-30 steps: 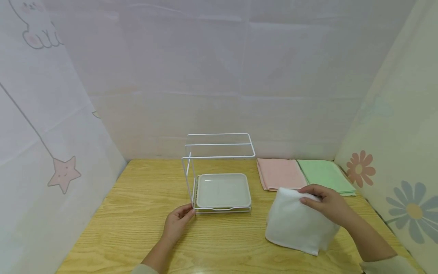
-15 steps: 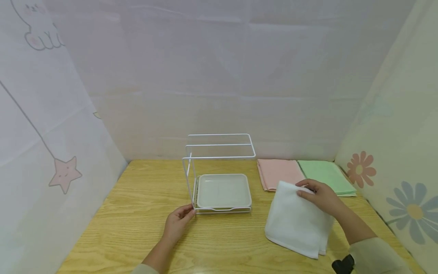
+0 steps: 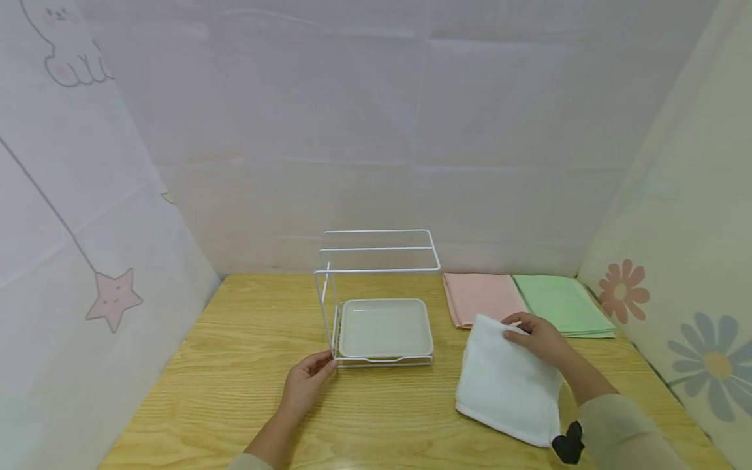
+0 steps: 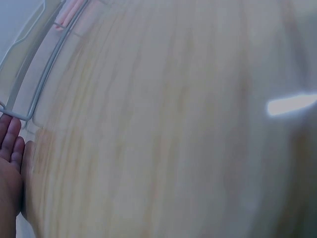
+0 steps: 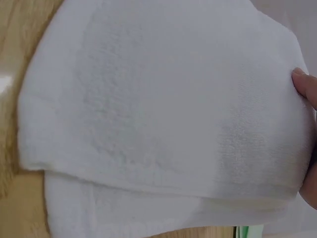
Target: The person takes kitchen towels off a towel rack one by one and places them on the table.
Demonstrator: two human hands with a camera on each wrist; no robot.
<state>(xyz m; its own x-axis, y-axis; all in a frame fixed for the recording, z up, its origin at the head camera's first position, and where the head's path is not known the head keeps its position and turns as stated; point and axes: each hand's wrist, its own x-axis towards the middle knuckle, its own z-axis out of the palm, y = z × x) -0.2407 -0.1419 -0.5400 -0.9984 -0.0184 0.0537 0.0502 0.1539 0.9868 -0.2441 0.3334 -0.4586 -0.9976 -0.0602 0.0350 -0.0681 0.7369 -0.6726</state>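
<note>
In the head view a white wire rack [image 3: 376,269] stands on the table, with a shallow pale tray [image 3: 385,326] on its base. My left hand [image 3: 305,384] pinches the rack's front left bottom corner between thumb and fingers; the left wrist view catches its fingertips [image 4: 11,141] right at the wire. A folded white towel [image 3: 506,385] hangs from my right hand [image 3: 537,337], gripped near its upper edge. The towel's layered folds fill most of the right wrist view, with the thumb [image 5: 303,82] lying over its edge.
Behind the towel, a folded pink towel [image 3: 482,297] and a folded green towel [image 3: 561,303] lie side by side at the table's back right. The wooden table [image 3: 247,339] is walled by printed cloth [image 3: 376,130]. A black heart-shaped piece [image 3: 568,444] sits by the right sleeve.
My right hand has moved a little to the left with the white towel, which now hangs flatter. The right sleeve and black heart-shaped piece have come further into view. My left hand stays at the rack.
</note>
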